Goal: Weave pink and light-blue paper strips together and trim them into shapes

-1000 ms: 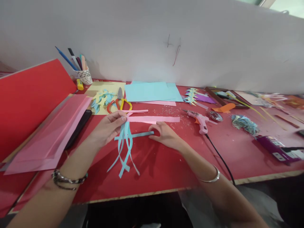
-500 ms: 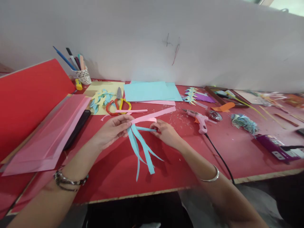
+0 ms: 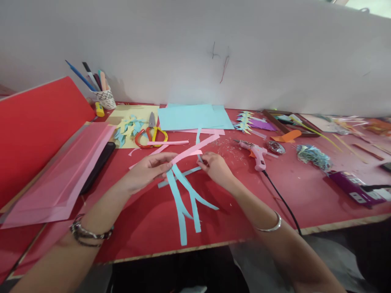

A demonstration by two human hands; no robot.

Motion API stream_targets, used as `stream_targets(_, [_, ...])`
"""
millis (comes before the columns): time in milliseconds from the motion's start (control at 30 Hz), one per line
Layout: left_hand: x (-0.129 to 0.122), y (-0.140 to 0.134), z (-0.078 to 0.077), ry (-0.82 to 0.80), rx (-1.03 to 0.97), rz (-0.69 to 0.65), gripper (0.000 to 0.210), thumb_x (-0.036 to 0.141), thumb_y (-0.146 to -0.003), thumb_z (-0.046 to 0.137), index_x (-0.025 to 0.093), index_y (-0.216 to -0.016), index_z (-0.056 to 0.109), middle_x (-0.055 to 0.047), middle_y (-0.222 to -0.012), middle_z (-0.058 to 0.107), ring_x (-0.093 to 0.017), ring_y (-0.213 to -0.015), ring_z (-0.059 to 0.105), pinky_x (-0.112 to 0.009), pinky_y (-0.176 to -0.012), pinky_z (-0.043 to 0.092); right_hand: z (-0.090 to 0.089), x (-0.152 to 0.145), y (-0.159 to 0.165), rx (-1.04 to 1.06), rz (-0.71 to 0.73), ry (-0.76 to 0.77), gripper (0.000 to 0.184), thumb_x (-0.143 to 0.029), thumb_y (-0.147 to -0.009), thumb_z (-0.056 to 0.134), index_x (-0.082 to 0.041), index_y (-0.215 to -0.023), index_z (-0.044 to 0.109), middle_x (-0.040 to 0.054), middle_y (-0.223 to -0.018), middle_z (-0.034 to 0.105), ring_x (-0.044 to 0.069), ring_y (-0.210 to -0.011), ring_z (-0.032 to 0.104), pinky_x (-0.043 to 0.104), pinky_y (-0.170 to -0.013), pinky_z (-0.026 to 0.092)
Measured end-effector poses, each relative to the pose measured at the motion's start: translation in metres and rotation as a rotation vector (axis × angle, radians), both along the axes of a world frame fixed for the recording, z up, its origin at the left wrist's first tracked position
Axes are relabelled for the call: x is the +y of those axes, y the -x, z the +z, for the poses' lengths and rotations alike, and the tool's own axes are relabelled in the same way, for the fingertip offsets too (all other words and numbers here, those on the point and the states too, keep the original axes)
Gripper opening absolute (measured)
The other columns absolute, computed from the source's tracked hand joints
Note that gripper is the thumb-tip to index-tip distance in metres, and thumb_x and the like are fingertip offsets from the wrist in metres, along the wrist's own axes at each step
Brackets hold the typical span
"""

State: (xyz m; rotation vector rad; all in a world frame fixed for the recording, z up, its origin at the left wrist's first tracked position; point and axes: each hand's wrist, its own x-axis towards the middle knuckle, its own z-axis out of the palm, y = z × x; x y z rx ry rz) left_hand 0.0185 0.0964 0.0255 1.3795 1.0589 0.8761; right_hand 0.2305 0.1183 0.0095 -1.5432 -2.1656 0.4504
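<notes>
My left hand (image 3: 152, 169) pinches a bunch of paper strips at one end. Pink strips (image 3: 198, 147) fan out from it up to the right, and light blue strips (image 3: 176, 195) hang down toward the table's front edge. At the right of the bunch, my right hand (image 3: 216, 169) pinches a light blue strip (image 3: 198, 140) that points upward. Another blue strip (image 3: 191, 173) slants behind the hanging ones. Beyond my hands lie a thin pink strip (image 3: 174, 142) and scissors (image 3: 152, 130) with red and yellow handles.
Light blue sheets (image 3: 192, 117) lie at the back. Blue and yellow scraps (image 3: 128, 128) sit on a yellow sheet. A pink glue gun (image 3: 255, 152), its cord trailing forward, lies on the right. Pink sheets (image 3: 61, 179) and a pen cup (image 3: 105, 98) stand left.
The blue strip at my right hand has turned from lying sideways to pointing upward. The hanging blue strips have swung and reach lower, and the pink strips have shifted slightly.
</notes>
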Motion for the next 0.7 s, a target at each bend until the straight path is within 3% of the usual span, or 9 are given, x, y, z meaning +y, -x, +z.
stream_targets(133, [0.001, 0.0, 0.0, -0.041, 0.018, 0.013, 0.039, 0.039, -0.064, 0.064, 0.024, -0.1, 0.064, -0.001, -0.075, 0.057, -0.009, -0.057, 0.048, -0.018, -0.049, 0.044, 0.004, 0.004, -0.008, 0.123, -0.067, 0.006, 0.028, -0.021, -0.077, 0.045, -0.018, -0.05, 0.042, -0.003, -0.049, 0.042, 0.009, -0.048, 0.04, 0.022, -0.052, 0.033])
stream_targets(233, [0.001, 0.0, 0.0, -0.036, 0.022, 0.003, 0.04, 0.04, -0.065, 0.063, 0.024, -0.101, 0.063, -0.001, -0.08, 0.056, -0.009, -0.062, 0.047, -0.019, -0.053, 0.043, 0.006, 0.008, -0.014, 0.234, -0.132, 0.011, 0.025, -0.018, -0.073, 0.044, -0.018, -0.048, 0.041, -0.0033, -0.046, 0.044, 0.008, -0.045, 0.044, 0.02, -0.049, 0.034])
stream_targets(367, [-0.001, 0.001, -0.001, -0.015, 0.011, 0.047, 0.046, 0.04, -0.066, 0.063, 0.027, -0.11, 0.059, 0.001, -0.081, 0.05, -0.007, -0.062, 0.043, -0.017, -0.054, 0.041, 0.008, 0.015, -0.02, 0.36, -0.209, 0.006, 0.015, -0.014, -0.068, 0.042, -0.016, -0.06, 0.054, -0.0011, -0.053, 0.054, 0.009, -0.05, 0.052, 0.02, -0.052, 0.04])
stream_targets(533, [-0.004, 0.002, 0.001, -0.025, 0.019, 0.035, 0.043, 0.042, -0.066, 0.063, 0.028, -0.107, 0.06, 0.001, -0.08, 0.05, -0.007, -0.061, 0.042, -0.016, -0.052, 0.039, 0.016, 0.016, -0.024, 0.71, -0.311, 0.102, 0.015, -0.018, -0.063, 0.049, -0.015, -0.069, 0.063, -0.002, -0.054, 0.055, 0.01, -0.052, 0.053, 0.023, -0.055, 0.043])
stream_targets(700, [-0.004, 0.004, 0.004, -0.069, 0.101, 0.056, 0.045, 0.047, -0.067, 0.059, 0.027, -0.108, 0.06, -0.002, -0.092, 0.057, -0.008, -0.062, 0.044, -0.018, -0.054, 0.041, 0.019, 0.017, -0.028, 0.932, -0.265, 0.126, 0.015, -0.024, -0.061, 0.055, -0.016, -0.07, 0.063, -0.0027, -0.056, 0.057, 0.008, -0.054, 0.052, 0.023, -0.058, 0.044])
